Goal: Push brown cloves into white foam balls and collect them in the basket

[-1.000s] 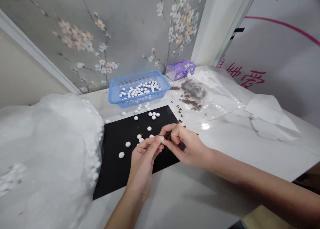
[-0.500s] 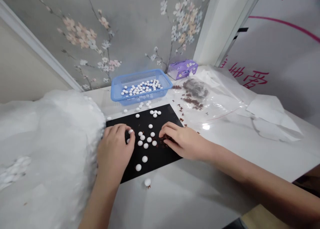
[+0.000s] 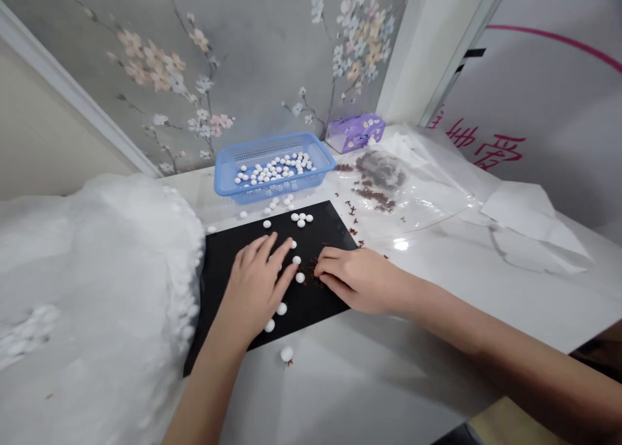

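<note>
Head view:
1. Left hand [image 3: 255,289] is hovering low over the black mat [image 3: 325,221], its fingers spread apart and gripping nothing; white round beads [image 3: 300,277] are lying just beyond the fingertips.
2. Right hand [image 3: 354,280] is working at the mat with its fingers curled close together, and reddish-brown flakes [image 3: 313,270] are lying just under the fingertips; whether they are clamped on any flake cannot be told.
3. More beads are sitting in a blue plastic basket [image 3: 262,146], well beyond both hands' fingers.

Head cam, sole view; facing fwd & down; close on L hand [image 3: 255,288], R hand [image 3: 359,280]
</note>
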Demonstrator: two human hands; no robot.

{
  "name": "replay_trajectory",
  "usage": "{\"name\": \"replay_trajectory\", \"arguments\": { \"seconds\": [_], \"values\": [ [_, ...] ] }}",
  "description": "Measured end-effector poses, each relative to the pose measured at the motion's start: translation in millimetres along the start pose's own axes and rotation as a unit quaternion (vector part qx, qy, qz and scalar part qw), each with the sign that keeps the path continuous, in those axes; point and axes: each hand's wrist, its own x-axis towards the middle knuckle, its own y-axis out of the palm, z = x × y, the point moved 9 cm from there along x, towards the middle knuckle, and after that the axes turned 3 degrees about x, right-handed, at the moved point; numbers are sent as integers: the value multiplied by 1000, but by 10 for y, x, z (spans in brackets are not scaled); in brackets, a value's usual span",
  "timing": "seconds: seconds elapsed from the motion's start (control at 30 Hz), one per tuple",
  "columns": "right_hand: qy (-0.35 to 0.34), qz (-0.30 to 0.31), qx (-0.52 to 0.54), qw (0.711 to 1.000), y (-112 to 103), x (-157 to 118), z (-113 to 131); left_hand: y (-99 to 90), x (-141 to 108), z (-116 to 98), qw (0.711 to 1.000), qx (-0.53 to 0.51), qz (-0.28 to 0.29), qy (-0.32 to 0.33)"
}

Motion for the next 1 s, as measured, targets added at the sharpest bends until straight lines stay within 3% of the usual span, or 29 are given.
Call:
{"name": "replay_trajectory", "arguments": {
  "seconds": [0.07,0.17,0.37,0.57,0.7,0.8,0.9,1.0],
  "values": [
    [-4,-1,1,1000,-5,-6,15,82,0,-87,999,-3,20,37],
    [-15,3,-2,1000,-14,-16,45,144,1,-107,999,-11,33,42],
    [-19,5,-7,1000,-16,-29,49,51,9,-89,999,-36,10,31],
    [-25,10,-14,1000,33,-3,20,-139,4,-33,997,-66,-43,-24],
    [-28,6,-18,999,10,-2,29,-131,-24,22,983,-151,-59,-89],
    [-21,-4,-9,1000,-33,-13,40,-68,-69,97,951,-249,-75,-165],
    [-7,-23,45,999,-83,-22,29,-18,-116,144,893,-374,-112,-224],
    [-3,-80,157,984,-186,-34,4,28,-138,123,837,-469,-129,-249]
  ]
}}
